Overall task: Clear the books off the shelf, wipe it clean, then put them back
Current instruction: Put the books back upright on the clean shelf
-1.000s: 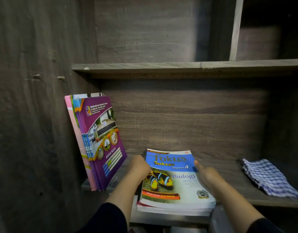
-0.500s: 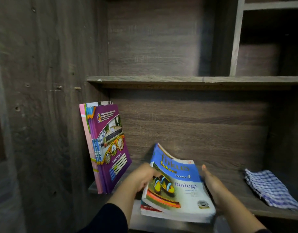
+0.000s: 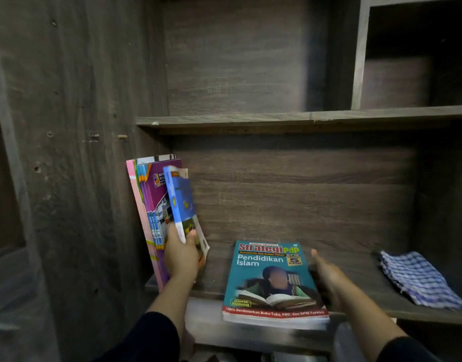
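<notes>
I see my left hand (image 3: pixel 181 256) at 9 o'clock gripping a blue book (image 3: pixel 180 202) by its lower end, upright, just beside the purple books (image 3: pixel 150 202) leaning on the left wall. Teal book (image 3: pixel 273 280) lies flat at 6 o'clock on the shelf (image 3: pixel 355 267) edge. Right hand (image 3: pixel 326 279) touches its right side (fingers hidden, can't tell grip). Checked cloth (image 3: pixel 417 279) at 4 o'clock.
</notes>
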`<state>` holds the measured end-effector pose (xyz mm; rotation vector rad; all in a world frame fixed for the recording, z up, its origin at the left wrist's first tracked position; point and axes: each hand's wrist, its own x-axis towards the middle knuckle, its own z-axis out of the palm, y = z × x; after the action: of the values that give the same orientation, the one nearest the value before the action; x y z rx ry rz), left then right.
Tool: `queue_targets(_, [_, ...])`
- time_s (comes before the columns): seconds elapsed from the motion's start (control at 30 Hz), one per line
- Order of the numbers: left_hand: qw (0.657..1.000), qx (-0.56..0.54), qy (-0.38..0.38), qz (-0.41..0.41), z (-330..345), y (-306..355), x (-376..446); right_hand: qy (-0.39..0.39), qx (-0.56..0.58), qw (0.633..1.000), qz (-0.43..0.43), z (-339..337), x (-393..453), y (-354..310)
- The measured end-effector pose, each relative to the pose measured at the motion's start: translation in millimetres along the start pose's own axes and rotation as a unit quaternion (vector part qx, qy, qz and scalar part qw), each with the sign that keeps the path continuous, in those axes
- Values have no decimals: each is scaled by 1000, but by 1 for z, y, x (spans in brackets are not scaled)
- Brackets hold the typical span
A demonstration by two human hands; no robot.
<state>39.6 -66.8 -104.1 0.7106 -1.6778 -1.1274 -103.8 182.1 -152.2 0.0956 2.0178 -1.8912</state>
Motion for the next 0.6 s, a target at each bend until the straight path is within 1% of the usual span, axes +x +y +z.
queue_targets(0.07, [996,86,-10,-22,2,-5,-7,-4,-2,1000,6,0,1,0])
queue_targets(0.2, [972,226,-51,-29,-3,-6,-3,-3,-6,1000,9,-3,2,1])
queue_targets(0.23, [957,282,-59,-19,-7,-7,1,-2,-13,1000,12,-3,2,1])
queue_targets(0.3, [907,414,-81,9,-15,-7,8,-5,-17,1000,16,-4,3,1])
queue_targets(0.33, [883,460,-94,17,-18,-6,11,-7,-18,1000,19,-4,4,1])
queue_targets(0.37, [866,486,-113,15,-20,-4,13,-5,-19,1000,21,-4,2,0])
queue_targets(0.47, [843,508,-177,-29,-21,4,17,-7,-21,1000,20,-4,3,-1])
queue_targets(0.53, [824,510,-241,-48,-15,9,11,-6,-19,1000,17,-4,0,-2])
queue_targets(0.57, [830,483,-276,-54,-9,11,7,-4,-22,1000,17,-5,-1,-3])
queue_targets(0.6, [844,434,-307,-71,-3,13,2,-2,-23,1000,18,-5,0,-3])
